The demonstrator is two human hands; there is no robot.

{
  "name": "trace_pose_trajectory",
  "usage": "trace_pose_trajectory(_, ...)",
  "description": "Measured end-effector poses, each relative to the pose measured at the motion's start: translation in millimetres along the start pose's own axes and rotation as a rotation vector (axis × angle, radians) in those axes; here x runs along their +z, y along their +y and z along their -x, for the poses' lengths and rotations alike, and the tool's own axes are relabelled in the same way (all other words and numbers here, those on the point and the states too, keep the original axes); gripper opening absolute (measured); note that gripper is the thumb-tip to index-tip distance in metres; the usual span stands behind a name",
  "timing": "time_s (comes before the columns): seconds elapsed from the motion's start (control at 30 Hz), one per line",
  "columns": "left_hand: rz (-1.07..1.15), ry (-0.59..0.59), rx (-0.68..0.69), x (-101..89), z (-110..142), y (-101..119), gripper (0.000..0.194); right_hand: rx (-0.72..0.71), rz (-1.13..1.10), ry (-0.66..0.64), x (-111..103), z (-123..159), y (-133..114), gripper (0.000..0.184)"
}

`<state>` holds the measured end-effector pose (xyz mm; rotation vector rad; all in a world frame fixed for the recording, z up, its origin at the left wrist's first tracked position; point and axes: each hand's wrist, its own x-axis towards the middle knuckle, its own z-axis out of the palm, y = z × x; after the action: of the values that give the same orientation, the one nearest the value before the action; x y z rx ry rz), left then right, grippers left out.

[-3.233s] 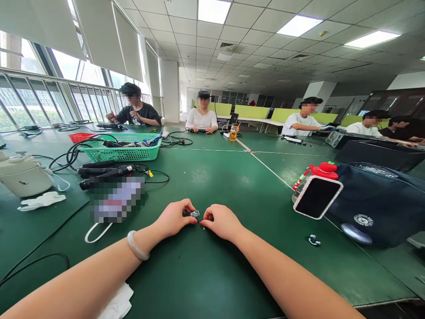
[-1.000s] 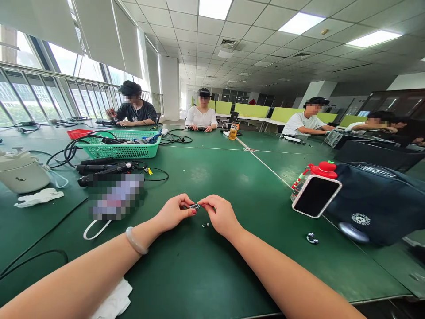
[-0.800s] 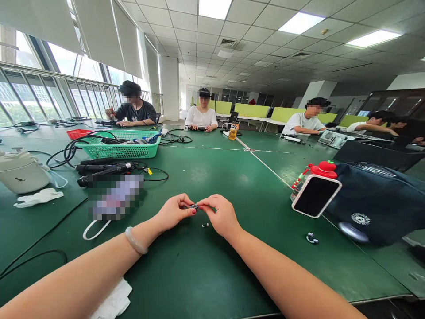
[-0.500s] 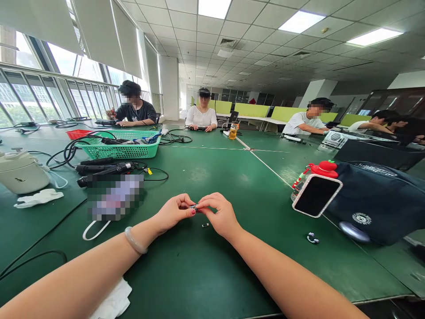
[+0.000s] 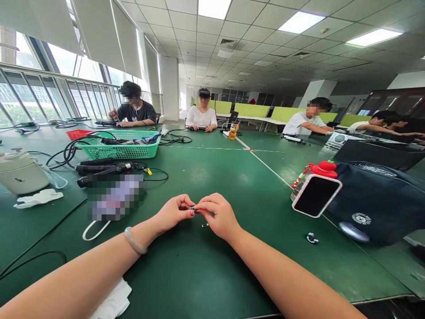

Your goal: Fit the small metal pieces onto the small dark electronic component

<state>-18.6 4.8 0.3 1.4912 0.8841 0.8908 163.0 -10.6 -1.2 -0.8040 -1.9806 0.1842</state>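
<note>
Nearest the wearer, a crumpled white tissue (image 5: 114,301) lay beside the left forearm, and a pale bangle (image 5: 135,241) circled the left wrist. Farther in, a small black-and-white piece (image 5: 205,226) lay on the green table (image 5: 202,270), on the wearer's side of the joined fingertips and just beside the right hand (image 5: 217,215), which was much the nearer of the two; its long axis ran roughly left to right, its right end seemingly hidden by that hand, so contact could not be judged. Beyond it, the left hand (image 5: 175,210) pinched a small dark piece (image 5: 192,208) between thumb and forefinger, above the table. The right thumb and forefinger met it from the right, closed on that end as far as could be seen. The held piece thus sat directly between the two sets of fingertips, too covered for its long axis to be told. Well off to the right were a small silvery object (image 5: 312,238), a pale-rimmed phone (image 5: 317,196) and a dark bag (image 5: 375,199). Off to the left, black handheld devices (image 5: 106,170) lay before a green basket (image 5: 124,148). At the far side, a jar (image 5: 233,131) of amber liquid stood near a white-sleeved co-worker (image 5: 202,116).
</note>
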Motion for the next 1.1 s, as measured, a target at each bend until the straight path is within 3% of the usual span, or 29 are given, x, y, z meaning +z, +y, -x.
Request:
trace_pose_trajectory(0.27,0.077,-0.102,-0.025,-1.2,2,1,0.034,-0.109,0.159,-0.086,-7,0,-3,0.018)
trace_pose_trajectory(0.47,0.031,-0.065,-0.037,-1.7,1,-1,0.032,-0.035,0.039,-0.094,-6,-2,2,0.017)
trace_pose_trajectory(0.63,0.059,-0.021,-0.051,0.0,-1,0,0.030,0.071,-0.002,-0.138,-12,-3,12,0.027)
trace_pose_trajectory(0.7,0.030,0.011,-0.056,-0.2,-2,-1,0.029,0.190,0.027,-0.196,-17,-4,17,0.026)
trace_pose_trajectory(0.77,-0.006,0.042,-0.065,-1.0,-3,-2,0.028,0.286,0.056,-0.343,-21,-4,20,0.018)
trace_pose_trajectory(0.87,-0.041,0.057,-0.080,-1.8,-3,-4,0.027,0.311,0.048,-0.525,-23,-1,22,0.018)
trace_pose_trajectory(1.0,-0.067,0.046,-0.084,-0.4,-4,-4,0.027,0.300,0.067,-0.604,-17,2,18,0.006)
trace_pose_trajectory(1.1,-0.093,0.053,-0.083,1.2,-4,-3,0.027,0.303,0.083,-0.614,-10,2,17,0.007)
